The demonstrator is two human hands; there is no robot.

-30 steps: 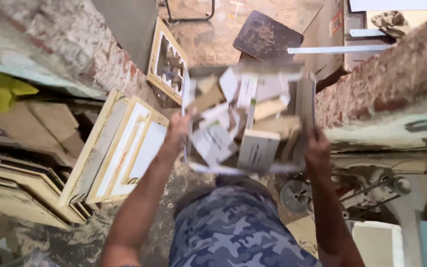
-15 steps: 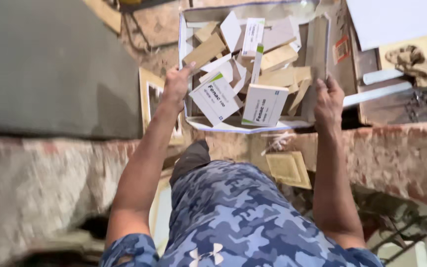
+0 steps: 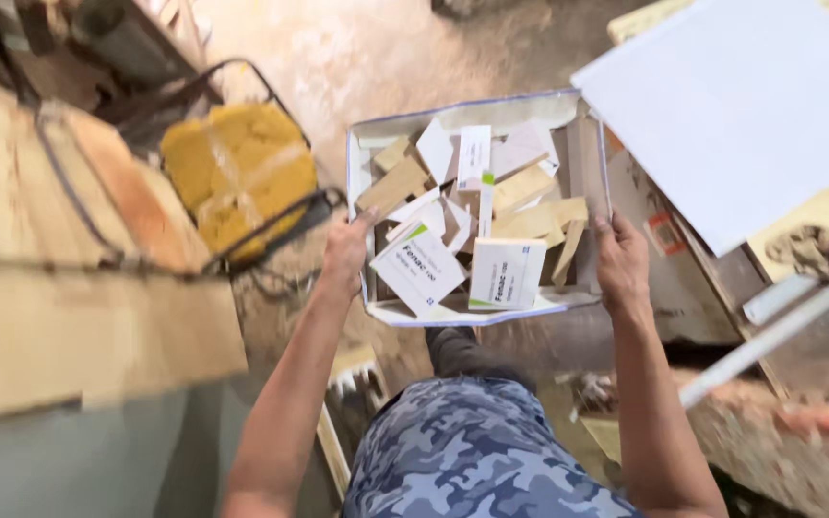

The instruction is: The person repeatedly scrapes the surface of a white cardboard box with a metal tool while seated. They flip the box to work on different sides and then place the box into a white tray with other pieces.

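Both hands clamp a shallow tray point(image 3: 368, 153) by its side walls: the left hand point(image 3: 345, 251) closed on the near left edge, the right hand point(image 3: 622, 261) closed on the near right edge. It hangs in the air in front of the person, above the floor, tilted slightly. Inside lie wood offcuts point(image 3: 530, 223) and small cartons point(image 3: 505, 272), heaped loosely, none overhanging the rim. On the right, the tray's far corner sits close to a white board point(image 3: 750, 105), which juts out over a cluttered bench point(image 3: 822, 206); whether they touch cannot be told. On the left there is a gap of bare floor point(image 3: 386, 53), then a metal-framed seat with yellow padding point(image 3: 238, 173), apart from the tray. Further left a plank surface point(image 3: 40, 288) runs along. Below the tray are camouflage trousers point(image 3: 472, 451).
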